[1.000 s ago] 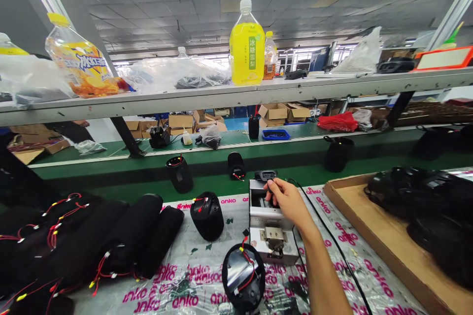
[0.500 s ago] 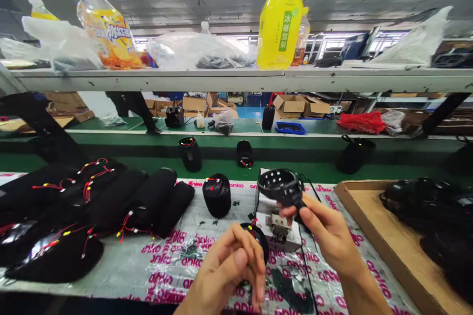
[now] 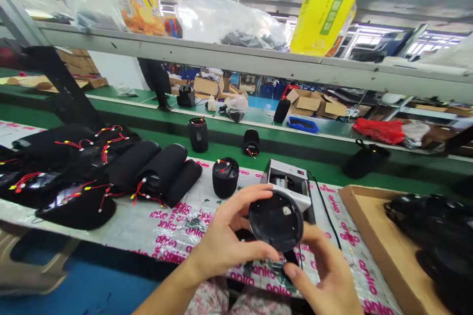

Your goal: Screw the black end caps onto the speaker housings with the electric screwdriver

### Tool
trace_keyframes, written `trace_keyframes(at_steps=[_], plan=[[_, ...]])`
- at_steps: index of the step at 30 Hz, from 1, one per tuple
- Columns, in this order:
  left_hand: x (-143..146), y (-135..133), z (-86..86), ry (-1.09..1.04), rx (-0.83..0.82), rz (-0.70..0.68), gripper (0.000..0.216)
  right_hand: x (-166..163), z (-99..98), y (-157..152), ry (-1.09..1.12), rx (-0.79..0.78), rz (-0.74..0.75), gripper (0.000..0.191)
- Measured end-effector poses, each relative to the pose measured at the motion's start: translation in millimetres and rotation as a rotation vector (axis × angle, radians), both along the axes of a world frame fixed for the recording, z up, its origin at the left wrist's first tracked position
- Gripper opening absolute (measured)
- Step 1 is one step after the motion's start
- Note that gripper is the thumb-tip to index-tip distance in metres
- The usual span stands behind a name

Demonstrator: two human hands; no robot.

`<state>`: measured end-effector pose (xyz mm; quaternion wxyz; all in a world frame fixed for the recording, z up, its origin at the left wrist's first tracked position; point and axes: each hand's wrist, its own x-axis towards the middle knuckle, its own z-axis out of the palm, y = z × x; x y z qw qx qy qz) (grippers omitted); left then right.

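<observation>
A round black plastic cover (image 3: 275, 221), with a raised rim and a strap-like tail at its lower right, is held up over the bench. My left hand (image 3: 221, 236) grips its left side, fingers over the upper rim and thumb along the bottom. At the lower right, my right hand (image 3: 325, 270) is closed round the edge near the strap. Behind the cover sits a small white metal machine (image 3: 291, 179), partly hidden. To its left stands a black cylindrical speaker body (image 3: 225, 182) with red wires on top. Something dark beneath my left hand is mostly hidden.
Several black fabric-covered bodies (image 3: 155, 170) with red and yellow wires lie at left. A cardboard tray (image 3: 373, 236) with black parts stands at right. More black cylinders, including one (image 3: 198, 135), stand on the green strip behind. A shelf (image 3: 236, 59) with bottles crosses above.
The cover has come down and turned to show its inner face. My left hand, which was free beside it, now grips it too. The view has tilted and dropped.
</observation>
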<state>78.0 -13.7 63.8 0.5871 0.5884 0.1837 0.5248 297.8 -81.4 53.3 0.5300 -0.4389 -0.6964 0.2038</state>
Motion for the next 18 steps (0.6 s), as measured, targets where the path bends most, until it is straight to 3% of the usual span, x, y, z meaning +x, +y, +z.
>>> trace_keyframes(at_steps=[2, 4, 6, 8, 10, 13, 16, 18], plan=[[-1, 0, 6.1, 0.115, 0.067, 0.055, 0.087, -4, 0.5, 3, 0.037, 0.110, -0.065, 0.065], [1, -1, 12.0, 0.205, 0.103, 0.038, 0.094, -9, 5.3, 8, -0.086, 0.201, -0.032, 0.093], [2, -2, 15.7, 0.237, 0.141, 0.006, 0.096, -11, 10.2, 11, -0.243, 0.249, -0.026, 0.101], [0, -2, 15.7, 0.227, 0.192, 0.016, 0.093, -8, 10.5, 11, -0.258, 0.231, -0.065, 0.092], [-8, 0, 11.2, 0.219, 0.237, 0.078, 0.074, -2, 3.4, 7, -0.083, 0.120, -0.091, 0.083], [-26, 4, -3.3, 0.334, 0.295, 0.165, 0.027, 3, -19.7, 0, 0.436, -0.151, -0.036, 0.076], [-37, 7, -20.7, 0.501, 0.293, 0.120, 0.032, -7, -46.6, -6, 0.891, -0.361, -0.041, 0.066], [-37, 7, -27.9, 0.562, 0.261, 0.093, 0.038, -19, -59.5, -6, 1.018, -0.437, -0.100, 0.062]])
